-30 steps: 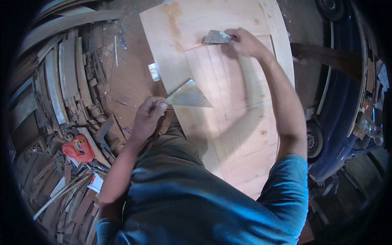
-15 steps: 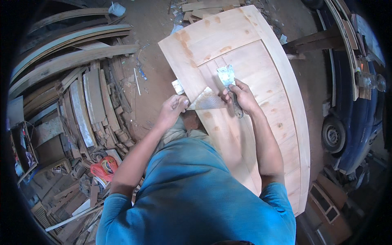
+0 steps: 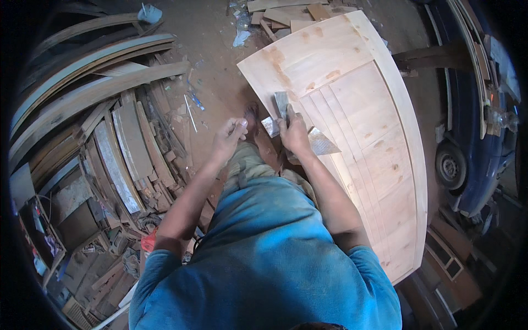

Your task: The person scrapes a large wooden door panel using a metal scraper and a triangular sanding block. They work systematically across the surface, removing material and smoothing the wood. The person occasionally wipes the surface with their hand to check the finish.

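Observation:
My right hand (image 3: 294,135) is closed round the handle of a putty knife, whose flat grey blade (image 3: 281,102) points away from me at the left edge of a pale wooden door panel (image 3: 379,159). My left hand (image 3: 230,138) hovers to the left of the panel, apart from it, fingers curled and thumb pressed to them; whether anything small is pinched there is hidden. A thin triangular sheet (image 3: 323,142) lies on the panel, partly behind my right forearm. Left of my right hand, a small whitish block-like piece (image 3: 269,126) shows by the panel's edge. Brownish filler patches (image 3: 275,58) mark the panel.
Stacked boards and offcuts (image 3: 126,132) fill the left side, with a pale bucket (image 3: 149,14) behind. More wood scraps (image 3: 286,16) lie beyond the panel. At right stand a dark blue vehicle (image 3: 478,165) and a glass jar (image 3: 500,118) on boards.
My right hand has brought the putty knife left, from over the panel to its left edge. My left hand has drawn away from the triangular sheet. The view has shifted slightly.

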`<state>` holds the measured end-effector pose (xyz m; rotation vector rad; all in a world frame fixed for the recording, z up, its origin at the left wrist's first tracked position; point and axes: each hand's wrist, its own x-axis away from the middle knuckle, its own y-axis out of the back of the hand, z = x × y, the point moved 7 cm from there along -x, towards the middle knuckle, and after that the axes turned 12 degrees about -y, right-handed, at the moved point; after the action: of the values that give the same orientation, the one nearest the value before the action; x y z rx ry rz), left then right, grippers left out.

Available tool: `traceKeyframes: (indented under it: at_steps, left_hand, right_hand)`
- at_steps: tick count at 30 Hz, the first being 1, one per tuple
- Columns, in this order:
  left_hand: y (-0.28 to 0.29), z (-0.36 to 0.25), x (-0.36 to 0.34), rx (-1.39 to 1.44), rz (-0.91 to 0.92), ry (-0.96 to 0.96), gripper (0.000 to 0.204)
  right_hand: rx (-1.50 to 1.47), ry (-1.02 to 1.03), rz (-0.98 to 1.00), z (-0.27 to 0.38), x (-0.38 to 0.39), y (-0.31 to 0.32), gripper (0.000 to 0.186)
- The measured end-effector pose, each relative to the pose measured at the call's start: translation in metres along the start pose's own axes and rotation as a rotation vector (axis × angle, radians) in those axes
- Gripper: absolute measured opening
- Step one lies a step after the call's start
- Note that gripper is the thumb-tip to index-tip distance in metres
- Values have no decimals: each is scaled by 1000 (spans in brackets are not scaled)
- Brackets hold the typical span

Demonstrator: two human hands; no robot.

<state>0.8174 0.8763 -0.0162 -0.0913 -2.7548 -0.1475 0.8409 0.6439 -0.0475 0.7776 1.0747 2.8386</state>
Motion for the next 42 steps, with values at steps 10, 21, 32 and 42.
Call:
traceKeyframes:
  at_steps: [10, 21, 32, 42]
  left_hand:
    - [86, 3, -87, 42, 40, -4, 32]
    - [100, -4, -140, 95, 91, 11, 35]
    - [101, -17, -156, 97, 126, -40, 35]
    - [106, 3, -152, 45, 180, 40, 36]
  right_hand:
    - [440, -102, -66, 28, -1, -42, 70]
    - [589, -123, 95, 70, -7, 12, 36]
    - [606, -316, 287, 49, -20, 26, 25]
    - [480, -508, 189, 29, -100, 81, 42]
